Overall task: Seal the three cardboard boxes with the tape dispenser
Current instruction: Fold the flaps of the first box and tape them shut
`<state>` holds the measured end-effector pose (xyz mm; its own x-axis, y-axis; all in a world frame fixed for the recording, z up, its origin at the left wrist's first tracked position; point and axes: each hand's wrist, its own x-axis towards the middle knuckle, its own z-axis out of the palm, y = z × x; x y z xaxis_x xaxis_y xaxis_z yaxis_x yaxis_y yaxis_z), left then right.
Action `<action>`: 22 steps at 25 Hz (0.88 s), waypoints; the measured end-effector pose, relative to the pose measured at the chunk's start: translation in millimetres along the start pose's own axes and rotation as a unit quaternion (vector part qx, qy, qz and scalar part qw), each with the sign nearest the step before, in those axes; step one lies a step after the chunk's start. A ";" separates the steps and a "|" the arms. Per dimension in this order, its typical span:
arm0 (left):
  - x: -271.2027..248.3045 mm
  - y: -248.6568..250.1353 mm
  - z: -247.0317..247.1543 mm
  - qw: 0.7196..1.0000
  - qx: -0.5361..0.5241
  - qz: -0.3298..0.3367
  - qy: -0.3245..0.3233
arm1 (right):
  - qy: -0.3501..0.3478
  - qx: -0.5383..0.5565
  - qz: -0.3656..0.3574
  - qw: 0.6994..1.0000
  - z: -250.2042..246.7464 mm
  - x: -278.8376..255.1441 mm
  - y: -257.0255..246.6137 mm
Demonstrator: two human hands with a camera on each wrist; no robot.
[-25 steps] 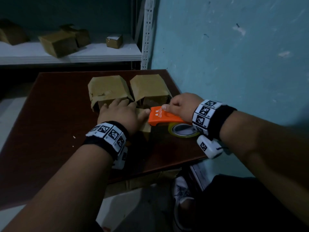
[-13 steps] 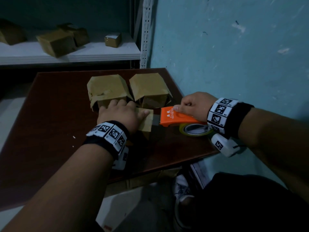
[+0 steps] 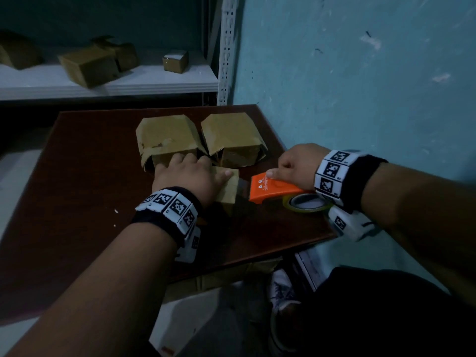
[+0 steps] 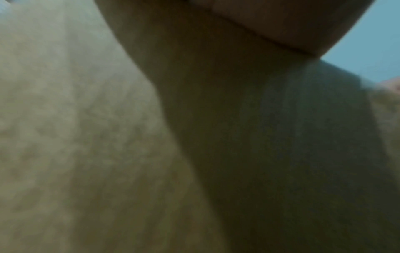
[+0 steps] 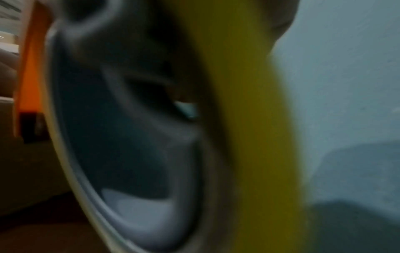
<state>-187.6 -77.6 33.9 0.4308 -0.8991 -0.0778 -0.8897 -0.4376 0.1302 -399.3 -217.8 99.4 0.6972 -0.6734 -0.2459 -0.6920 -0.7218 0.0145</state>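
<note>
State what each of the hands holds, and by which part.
Right hand grips the tape dispenser by its orange top. Left hand holds nothing; it presses flat on the nearest box.

The small brown cardboard box [image 3: 228, 188] nearest the person is mostly covered by the left hand [image 3: 188, 180] — only its strip toward 3 o'clock shows. The right hand [image 3: 296, 164] hides the rear of the orange plastic tape dispenser [image 3: 270, 189]; its yellow tape roll [image 3: 306, 204] is half under the wrist. Both wrist views are blurred — cardboard texture [image 4: 86, 137] and roll [image 5: 249, 119] fill them, fingers unseen.
</note>
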 end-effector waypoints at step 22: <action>0.4 2.0 -1.4 1.000 0.001 -0.013 -0.007 | 0.060 0.018 0.125 0.990 71.3 17.0 3.6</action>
<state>-189.1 -78.8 35.5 0.4522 -0.8868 -0.0951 -0.8782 -0.4614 0.1261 -403.2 -220.5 26.2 0.5187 -0.8463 -0.1215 -0.8507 -0.5250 0.0248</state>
